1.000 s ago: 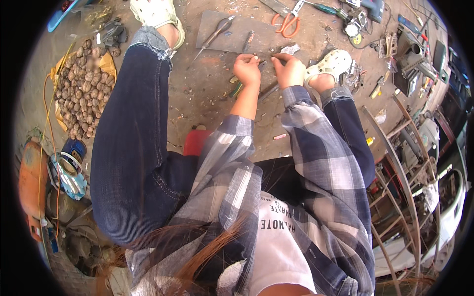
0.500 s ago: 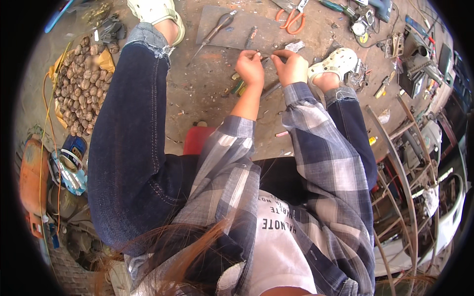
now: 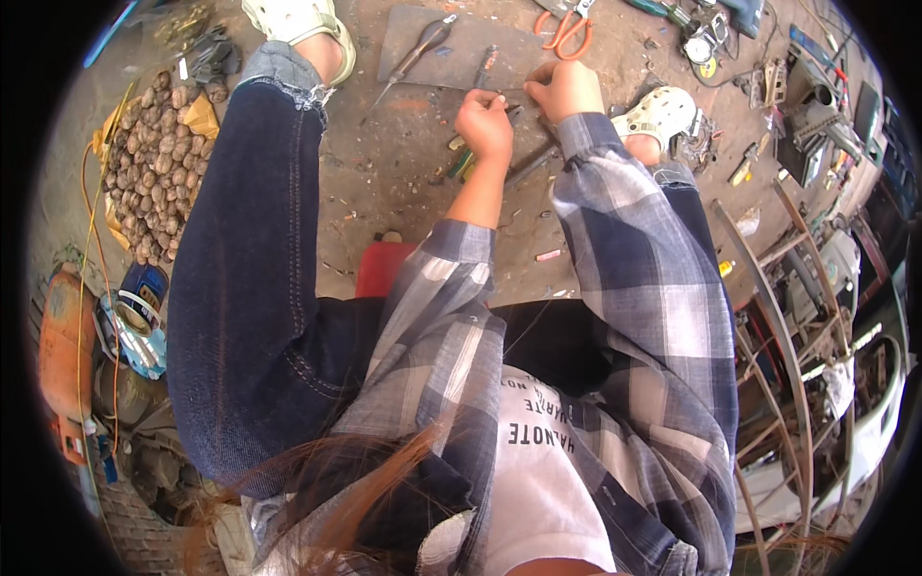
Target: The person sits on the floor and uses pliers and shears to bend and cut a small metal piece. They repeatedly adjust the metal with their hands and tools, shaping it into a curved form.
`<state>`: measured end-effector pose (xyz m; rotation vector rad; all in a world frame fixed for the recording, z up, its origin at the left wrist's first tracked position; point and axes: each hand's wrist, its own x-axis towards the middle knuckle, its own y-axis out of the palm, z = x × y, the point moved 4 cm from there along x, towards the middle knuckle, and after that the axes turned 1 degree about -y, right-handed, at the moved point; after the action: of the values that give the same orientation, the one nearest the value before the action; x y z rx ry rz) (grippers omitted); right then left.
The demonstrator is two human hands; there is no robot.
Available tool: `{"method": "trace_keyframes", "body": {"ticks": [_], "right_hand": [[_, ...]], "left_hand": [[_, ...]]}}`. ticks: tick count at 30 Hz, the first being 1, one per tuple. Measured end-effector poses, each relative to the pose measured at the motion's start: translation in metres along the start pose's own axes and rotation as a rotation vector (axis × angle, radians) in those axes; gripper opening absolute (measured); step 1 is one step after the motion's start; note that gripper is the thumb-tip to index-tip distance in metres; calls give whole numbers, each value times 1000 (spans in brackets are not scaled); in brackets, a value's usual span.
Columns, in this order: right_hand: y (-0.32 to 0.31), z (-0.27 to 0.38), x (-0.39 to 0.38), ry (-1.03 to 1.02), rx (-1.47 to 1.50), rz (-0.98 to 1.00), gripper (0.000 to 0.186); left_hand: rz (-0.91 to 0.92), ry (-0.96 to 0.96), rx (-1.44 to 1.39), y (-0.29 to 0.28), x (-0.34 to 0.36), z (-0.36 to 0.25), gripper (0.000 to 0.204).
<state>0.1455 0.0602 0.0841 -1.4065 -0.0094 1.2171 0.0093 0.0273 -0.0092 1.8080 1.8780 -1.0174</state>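
My left hand [image 3: 484, 125] is closed in a pinch above the concrete floor, just below the grey flat sheet [image 3: 399, 34]. To its right, my right hand [image 3: 567, 91] is closed too, thumb and fingers together, below the orange-handled scissors-like tool [image 3: 569, 36]. What either pinch holds is too small to make out. On the sheet lie a dark-handled awl [image 3: 423, 50], its thin tip past the sheet's edge, and a short rusty tool [image 3: 488, 67]. A dark bar [image 3: 533, 165] and green-and-yellow handles [image 3: 462, 165] lie below my hands.
Walnuts [image 3: 158, 173] are heaped at the left, above an orange tank [image 3: 65, 331] and a blue can [image 3: 142, 293]. A red stool [image 3: 382, 269] shows between my legs. At the right are a metal frame [image 3: 783, 326], an angle grinder [image 3: 701, 40] and scattered metal parts.
My right hand has moved away from me, up toward the orange-handled tool, and now covers a pale crumpled scrap. My left hand has shifted slightly up and left; the gap between them has widened.
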Motion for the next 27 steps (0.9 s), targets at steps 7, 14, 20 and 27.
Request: {"method": "trace_keyframes", "body": {"ticks": [7,14,20,27], "right_hand": [[2,5,17,-9,-74,47,12],[20,-17,-16,91,134,-76,20],[16,-29,-48,91,150,-197,25],[-101,-17,-84,71,667,-340,35]], "left_hand": [[48,-85,-132,3,-1,-7,8],[61,-123,-209,1,2,4,8],[58,-123,-360,-2,-7,-9,13],[696,-208,-675,51,-65,-109,24]]}}
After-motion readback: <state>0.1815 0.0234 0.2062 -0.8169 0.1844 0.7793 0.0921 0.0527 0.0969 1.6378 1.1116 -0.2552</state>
